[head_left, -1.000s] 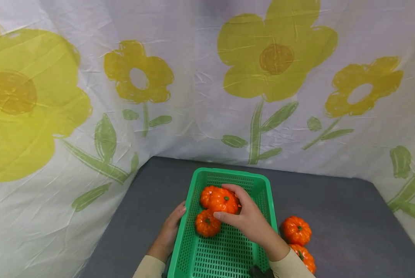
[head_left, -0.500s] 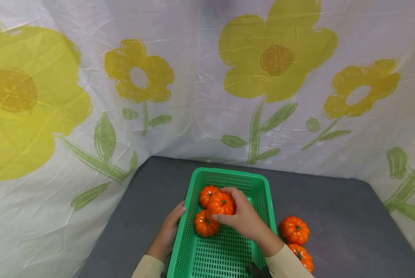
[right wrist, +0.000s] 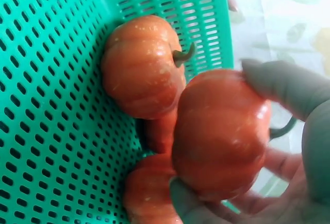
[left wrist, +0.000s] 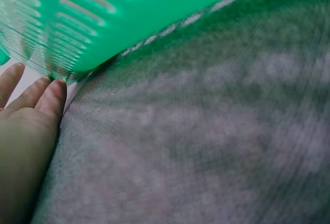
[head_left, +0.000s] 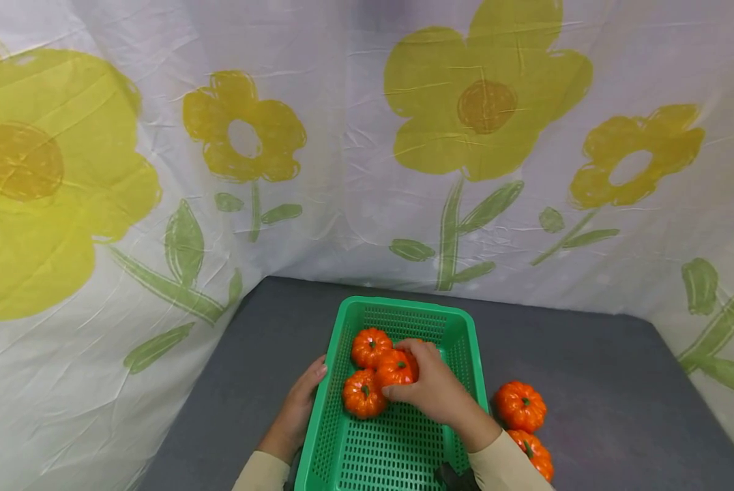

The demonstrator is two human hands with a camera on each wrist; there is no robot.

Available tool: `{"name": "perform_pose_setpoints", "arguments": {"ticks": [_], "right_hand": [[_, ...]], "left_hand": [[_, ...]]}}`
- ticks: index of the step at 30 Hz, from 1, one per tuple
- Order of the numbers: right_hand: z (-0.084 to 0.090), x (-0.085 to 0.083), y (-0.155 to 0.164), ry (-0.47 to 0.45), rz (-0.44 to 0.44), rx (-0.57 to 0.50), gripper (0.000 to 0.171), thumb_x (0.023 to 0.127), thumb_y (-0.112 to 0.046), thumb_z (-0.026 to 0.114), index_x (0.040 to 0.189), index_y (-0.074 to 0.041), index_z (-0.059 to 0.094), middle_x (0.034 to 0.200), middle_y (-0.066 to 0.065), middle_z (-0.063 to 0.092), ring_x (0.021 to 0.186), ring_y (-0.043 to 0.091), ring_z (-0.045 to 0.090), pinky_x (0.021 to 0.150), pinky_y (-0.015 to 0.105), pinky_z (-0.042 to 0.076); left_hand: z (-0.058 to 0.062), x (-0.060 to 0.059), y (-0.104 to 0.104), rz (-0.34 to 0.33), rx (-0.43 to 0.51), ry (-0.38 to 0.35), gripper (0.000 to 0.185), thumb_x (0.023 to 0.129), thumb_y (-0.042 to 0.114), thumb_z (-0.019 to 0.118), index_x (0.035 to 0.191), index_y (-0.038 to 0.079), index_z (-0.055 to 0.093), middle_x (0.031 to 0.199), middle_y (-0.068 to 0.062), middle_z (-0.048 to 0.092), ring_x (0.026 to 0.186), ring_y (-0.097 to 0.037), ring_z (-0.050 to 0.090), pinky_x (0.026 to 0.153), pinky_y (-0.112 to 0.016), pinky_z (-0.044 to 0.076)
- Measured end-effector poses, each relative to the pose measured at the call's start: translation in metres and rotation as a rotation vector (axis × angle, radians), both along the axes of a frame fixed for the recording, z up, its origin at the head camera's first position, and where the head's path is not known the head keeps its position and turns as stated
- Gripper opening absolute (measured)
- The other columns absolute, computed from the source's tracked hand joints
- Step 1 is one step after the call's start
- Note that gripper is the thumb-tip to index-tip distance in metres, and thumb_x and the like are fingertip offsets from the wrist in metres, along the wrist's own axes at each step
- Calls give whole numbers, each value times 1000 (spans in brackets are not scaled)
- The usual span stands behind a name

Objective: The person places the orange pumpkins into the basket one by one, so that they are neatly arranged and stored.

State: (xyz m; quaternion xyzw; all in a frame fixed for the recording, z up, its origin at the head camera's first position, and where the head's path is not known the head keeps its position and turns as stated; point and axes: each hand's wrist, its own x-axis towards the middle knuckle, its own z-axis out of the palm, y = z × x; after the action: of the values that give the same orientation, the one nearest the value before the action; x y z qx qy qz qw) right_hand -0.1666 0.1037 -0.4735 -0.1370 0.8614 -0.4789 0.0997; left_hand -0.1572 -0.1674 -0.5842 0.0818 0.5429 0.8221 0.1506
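Green plastic forms the basket [head_left: 465, 354], whose left wall is touched by the straight fingers of the left hand [head_left: 298, 404]. Inside it, an orange pumpkin [head_left: 395, 369] is gripped by the right hand [head_left: 433, 392], against two others [head_left: 363, 398]. Two more pumpkins [head_left: 520, 406] are seen on the desk [head_left: 619, 402].

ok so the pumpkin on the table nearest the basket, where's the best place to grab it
Probably from straight above, fingers spread round the ribbed sides of the pumpkin, as the right hand grips its own pumpkin. It sits upright with a short stem, too small to hold. Come from its far or right side: the green basket crowds its left and another pumpkin its near side.
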Motion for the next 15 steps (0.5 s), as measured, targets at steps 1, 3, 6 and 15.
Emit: {"name": "perform_pose_setpoints", "arguments": {"ticks": [1,3,6,15], "right_hand": [[0,0,0,-5,-13,15,72,84,-20,95,144,-2,59,129,18,51,105,32,59,84,50,57],[1,1,1,-11,-29,41,73,84,-20,96,144,-2,60,128,18,51,103,32,60,84,52,57],[2,3,2,-9,-31,66,73,84,-20,96,145,-2,60,128,17,51,104,31,60,86,53,56],[9,11,9,-29,59,108,69,83,-23,97,140,-1,63,137,19,55,109,31,58,89,54,53]], "left_hand": [[0,0,0,0,1,-1,63,119,39,33,171,5,23,165,-29,34,136,-31,55,107,-47,52],[0,0,0,1,-1,0,63,119,38,33,171,5,23,165,-29,34,136,-31,56,107,-46,52],[-1,0,0,6,-4,0,63,119,38,33,171,5,24,165,-28,34,136,-31,55,107,-46,52],[0,0,0,7,-8,-1,63,119,39,34,171,5,24,166,-28,34,136,-31,55,107,-46,52]]}}
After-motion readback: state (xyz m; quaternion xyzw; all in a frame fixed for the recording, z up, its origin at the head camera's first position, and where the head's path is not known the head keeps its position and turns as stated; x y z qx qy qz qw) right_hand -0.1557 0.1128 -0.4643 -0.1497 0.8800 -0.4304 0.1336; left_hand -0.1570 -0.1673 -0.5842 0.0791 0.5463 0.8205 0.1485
